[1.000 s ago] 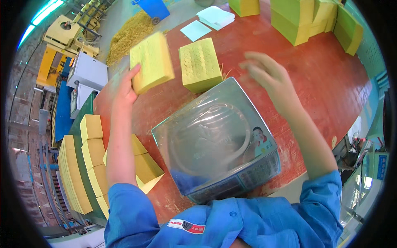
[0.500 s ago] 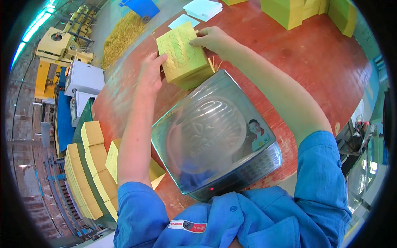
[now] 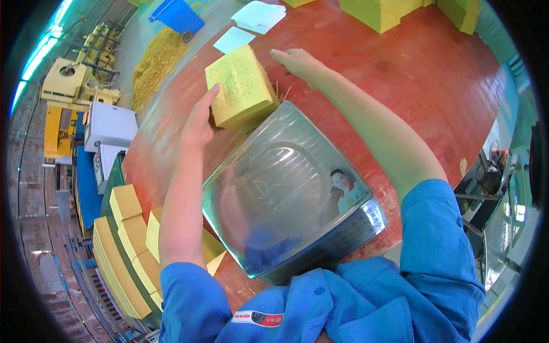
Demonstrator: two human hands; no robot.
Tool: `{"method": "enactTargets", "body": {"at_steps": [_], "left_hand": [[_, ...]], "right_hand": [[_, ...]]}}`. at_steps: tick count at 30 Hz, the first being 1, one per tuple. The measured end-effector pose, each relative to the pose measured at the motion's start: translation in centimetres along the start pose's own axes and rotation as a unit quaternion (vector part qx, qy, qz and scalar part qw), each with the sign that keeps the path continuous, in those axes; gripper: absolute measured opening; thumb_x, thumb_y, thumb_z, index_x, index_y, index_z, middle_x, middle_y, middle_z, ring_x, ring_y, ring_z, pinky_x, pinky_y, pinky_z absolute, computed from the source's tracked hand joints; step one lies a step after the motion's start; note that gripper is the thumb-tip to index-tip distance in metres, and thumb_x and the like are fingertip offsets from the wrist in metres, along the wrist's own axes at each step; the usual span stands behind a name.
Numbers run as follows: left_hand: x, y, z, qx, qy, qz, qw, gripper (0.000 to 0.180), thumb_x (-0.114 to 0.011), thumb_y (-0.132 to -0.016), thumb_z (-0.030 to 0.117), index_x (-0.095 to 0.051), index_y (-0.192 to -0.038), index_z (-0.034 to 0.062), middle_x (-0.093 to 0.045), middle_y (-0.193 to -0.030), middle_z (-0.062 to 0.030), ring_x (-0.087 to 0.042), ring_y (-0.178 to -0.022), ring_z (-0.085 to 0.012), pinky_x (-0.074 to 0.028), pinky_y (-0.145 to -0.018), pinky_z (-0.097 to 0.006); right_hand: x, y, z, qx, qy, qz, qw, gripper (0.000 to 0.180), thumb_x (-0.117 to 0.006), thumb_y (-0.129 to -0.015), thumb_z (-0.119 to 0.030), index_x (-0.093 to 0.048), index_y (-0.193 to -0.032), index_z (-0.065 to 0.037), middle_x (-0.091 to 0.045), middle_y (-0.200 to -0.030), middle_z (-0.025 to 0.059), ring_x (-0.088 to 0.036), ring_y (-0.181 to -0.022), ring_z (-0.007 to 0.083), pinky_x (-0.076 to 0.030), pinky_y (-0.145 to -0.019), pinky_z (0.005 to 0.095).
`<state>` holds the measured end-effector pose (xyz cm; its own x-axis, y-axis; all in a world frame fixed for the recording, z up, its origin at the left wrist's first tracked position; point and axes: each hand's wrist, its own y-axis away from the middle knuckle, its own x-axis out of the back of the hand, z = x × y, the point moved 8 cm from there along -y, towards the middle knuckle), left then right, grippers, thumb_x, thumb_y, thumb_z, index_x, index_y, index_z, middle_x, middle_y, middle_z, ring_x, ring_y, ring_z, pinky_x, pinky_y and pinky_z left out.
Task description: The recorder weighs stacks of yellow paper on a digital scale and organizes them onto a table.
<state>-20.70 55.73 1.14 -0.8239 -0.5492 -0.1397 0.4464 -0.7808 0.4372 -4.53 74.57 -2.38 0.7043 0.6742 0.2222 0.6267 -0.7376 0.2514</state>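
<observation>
A thick block of yellow paper point(image 3: 243, 86) with a wavy pattern pressed into its top stands on the red table, just beyond the scale. My left hand point(image 3: 200, 117) holds its left side, thumb on the top edge and the other fingers mostly hidden. To the block's right, my right hand point(image 3: 300, 64) hovers apart from it, fingers stretched out and nothing held. Between my forearms sits the weighing scale point(image 3: 274, 188) under a clear plastic cover, with its dark panel towards me. Thin straw-like strands show beside the block's right side.
White sheets point(image 3: 260, 17) lie on the far side of the red table point(image 3: 400, 86). More yellow stacks stand at the far right point(image 3: 374, 14) and lower left point(image 3: 128, 228). A blue wheeled bin point(image 3: 178, 20) and a heap of yellow strips point(image 3: 157, 71) are on the floor.
My right hand has let go of the yellow block and drawn away from it, its fingers straightening. My left hand stays on the block. The whole view has shifted slightly.
</observation>
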Motion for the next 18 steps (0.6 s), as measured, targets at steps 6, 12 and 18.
{"method": "enactTargets", "body": {"at_steps": [6,12,18], "left_hand": [[-5.6,-3.4,0.0,0.053,0.003,-0.070,0.996,0.051,-0.055,-0.096,0.037,-0.048,-0.138,0.0077,-0.059,-0.131,-0.0101,-0.059,-0.117,-0.0275,-0.047,-0.096,-0.053],[-16.8,-8.3,0.1,0.050,-0.096,-0.126,0.986,0.048,-0.057,-0.095,0.036,-0.054,-0.131,0.0053,-0.064,-0.124,-0.0098,-0.062,-0.111,-0.0254,-0.049,-0.096,-0.044],[-32.9,-1.7,-6.0,0.083,-0.198,-0.304,0.928,0.046,-0.059,-0.095,0.035,-0.057,-0.128,0.0040,-0.065,-0.124,-0.0102,-0.063,-0.113,-0.0217,-0.049,-0.097,-0.039]], "right_hand": [[0.7,-1.2,4.5,0.025,-0.107,0.000,0.994,0.059,-0.048,-0.096,-0.047,-0.062,-0.123,0.003,-0.065,-0.119,0.0227,-0.064,-0.105,0.0333,-0.049,-0.088,0.0422],[10.1,2.9,5.5,0.040,-0.154,0.134,0.978,0.051,-0.044,-0.097,-0.039,-0.063,-0.120,0.002,-0.068,-0.111,0.0196,-0.067,-0.095,0.0304,-0.051,-0.083,0.0405],[22.5,20.1,12.7,0.044,-0.122,0.294,0.947,0.044,-0.052,-0.097,-0.034,-0.062,-0.118,0.003,-0.067,-0.103,0.0140,-0.065,-0.088,0.0208,-0.052,-0.075,0.0344]]}}
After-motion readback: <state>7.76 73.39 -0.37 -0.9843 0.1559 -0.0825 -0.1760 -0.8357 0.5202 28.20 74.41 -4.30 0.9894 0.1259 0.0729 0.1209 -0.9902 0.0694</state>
